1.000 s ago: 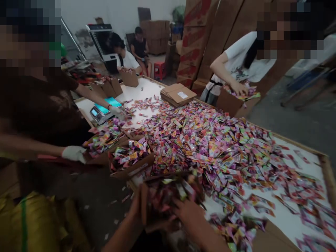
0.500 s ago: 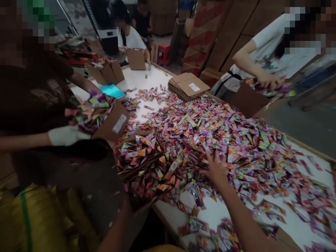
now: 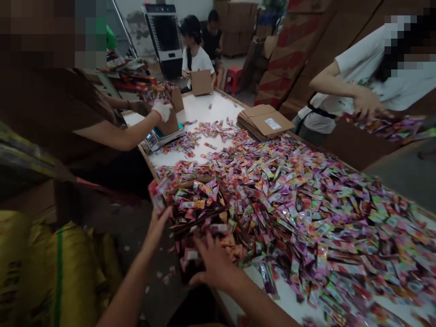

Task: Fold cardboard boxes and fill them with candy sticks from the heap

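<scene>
A big heap of small bright sachets [image 3: 299, 195] covers the white table [image 3: 204, 109]. At the near left edge sits a cardboard box [image 3: 190, 213] full of sachets. My left hand [image 3: 157, 221] is at the box's left side, fingers pinched on a few sachets [image 3: 157, 193] held up. My right hand [image 3: 213, 263] is curled over sachets at the box's near end, gripping them or the box edge.
A person in a dark top with a white glove [image 3: 162, 109] holds a box on a scale [image 3: 160, 138]. Another in white [image 3: 368, 81] fills a box at right. Flat cartons [image 3: 264, 120] lie mid-table. Yellow sacks [image 3: 51, 272] stand at lower left.
My right hand came back from the heap to the box's near end. My left hand rose with sachets. The gloved person moved their filled box onto the scale.
</scene>
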The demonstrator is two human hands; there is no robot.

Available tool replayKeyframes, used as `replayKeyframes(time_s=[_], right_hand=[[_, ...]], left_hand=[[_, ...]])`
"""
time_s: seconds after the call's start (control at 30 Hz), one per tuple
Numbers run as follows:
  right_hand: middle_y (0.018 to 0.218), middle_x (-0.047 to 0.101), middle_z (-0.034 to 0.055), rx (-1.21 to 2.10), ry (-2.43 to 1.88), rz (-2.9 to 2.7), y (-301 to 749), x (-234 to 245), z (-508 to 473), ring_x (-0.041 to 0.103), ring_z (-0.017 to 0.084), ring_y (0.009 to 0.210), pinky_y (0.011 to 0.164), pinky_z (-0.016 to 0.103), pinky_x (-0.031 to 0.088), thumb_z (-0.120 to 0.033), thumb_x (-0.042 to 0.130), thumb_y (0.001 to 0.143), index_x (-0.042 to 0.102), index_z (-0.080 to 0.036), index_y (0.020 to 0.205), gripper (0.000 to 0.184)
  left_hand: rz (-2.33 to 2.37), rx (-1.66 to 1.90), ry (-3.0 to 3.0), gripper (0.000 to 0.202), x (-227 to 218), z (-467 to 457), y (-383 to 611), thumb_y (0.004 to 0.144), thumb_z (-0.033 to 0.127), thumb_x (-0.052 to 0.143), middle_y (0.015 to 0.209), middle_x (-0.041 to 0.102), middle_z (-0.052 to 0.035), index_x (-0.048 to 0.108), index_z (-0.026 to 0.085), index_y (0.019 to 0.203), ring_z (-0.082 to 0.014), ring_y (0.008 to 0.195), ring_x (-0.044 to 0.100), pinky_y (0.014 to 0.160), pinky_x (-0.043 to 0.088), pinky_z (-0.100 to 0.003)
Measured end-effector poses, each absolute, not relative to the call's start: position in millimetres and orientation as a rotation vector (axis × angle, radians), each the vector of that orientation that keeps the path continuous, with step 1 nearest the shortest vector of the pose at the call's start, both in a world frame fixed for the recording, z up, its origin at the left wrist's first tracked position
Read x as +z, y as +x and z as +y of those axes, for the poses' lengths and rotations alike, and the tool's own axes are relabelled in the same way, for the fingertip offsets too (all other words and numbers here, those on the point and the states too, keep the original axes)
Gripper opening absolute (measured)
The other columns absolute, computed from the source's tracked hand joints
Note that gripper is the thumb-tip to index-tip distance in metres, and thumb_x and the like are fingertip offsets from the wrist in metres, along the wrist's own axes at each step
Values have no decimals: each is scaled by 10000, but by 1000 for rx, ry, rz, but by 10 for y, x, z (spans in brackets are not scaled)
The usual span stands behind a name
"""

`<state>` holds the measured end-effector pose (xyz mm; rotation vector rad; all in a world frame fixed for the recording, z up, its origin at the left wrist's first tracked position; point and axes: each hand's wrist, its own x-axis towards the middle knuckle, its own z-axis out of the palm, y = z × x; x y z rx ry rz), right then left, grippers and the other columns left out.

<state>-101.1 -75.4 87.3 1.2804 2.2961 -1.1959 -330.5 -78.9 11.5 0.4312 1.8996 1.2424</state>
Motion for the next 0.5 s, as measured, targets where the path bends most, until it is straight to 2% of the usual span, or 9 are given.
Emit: replayKeyframes(time_s=[0.07,0.1,0.13,0.2,0.23,0.27,0.37,0.5], right_hand=[[1616,-1,195,-1337,1117,2255,-1045,730,-784,144,475,1444,1079,641,307,-568,831,534,58,-311,1554,1305],[1619,3,171,-1335,1073,2313,-959,635,-807,123,456,1454,1087,649,287,-561,828,550,56,-337,1550,1283],[1623,65,135,-1268,1069,2398,-832,523,-835,131,441,1457,1088,667,268,-525,809,611,128,-382,1538,1159],[1589,259,67,-1001,1134,2530,-556,260,-897,207,436,1442,1060,727,237,-412,706,778,379,-464,1438,738],[1550,351,48,-870,1184,2547,-454,127,-922,265,432,1424,1045,743,239,-355,630,845,476,-478,1370,561],[1505,429,33,-790,1221,2548,-397,11,-936,334,415,1398,1038,739,255,-310,550,895,528,-486,1322,463],[1451,505,26,-750,1104,2693,-538,-139,-847,449,366,1327,1047,673,319,-295,442,941,514,-458,1348,444],[1394,551,100,-630,815,3001,-1177,82,-254,502,329,1236,1010,597,378,-247,363,981,553,-282,1336,404]], left_hand=[[1706,1177,452,833,163,-708,-3259,681,360,780,1374,574,-94,401,267,1417,-272,1222,571,1009,473,-379],[1635,1136,403,821,143,-717,-3213,677,301,775,1308,624,-102,408,254,1409,-269,1134,629,955,510,-384],[1582,1086,329,783,101,-752,-3163,695,288,754,1249,660,-109,418,247,1402,-272,1048,671,897,539,-400],[1530,998,187,648,-9,-869,-3084,771,359,688,1157,704,-115,460,250,1368,-287,942,707,794,571,-431],[1519,980,150,596,-59,-927,-3065,802,399,657,1143,712,-109,477,265,1354,-290,943,709,771,577,-433],[1526,998,130,557,-95,-971,-3063,822,422,636,1145,715,-98,491,282,1341,-285,969,706,769,579,-423],[1559,1137,123,464,-105,-922,-3185,863,393,605,1145,720,-68,523,289,1308,-233,1038,692,824,571,-361],[1656,1181,91,421,21,-357,-3606,864,376,610,907,757,-76,575,212,1250,-247,828,732,746,583,-387]])
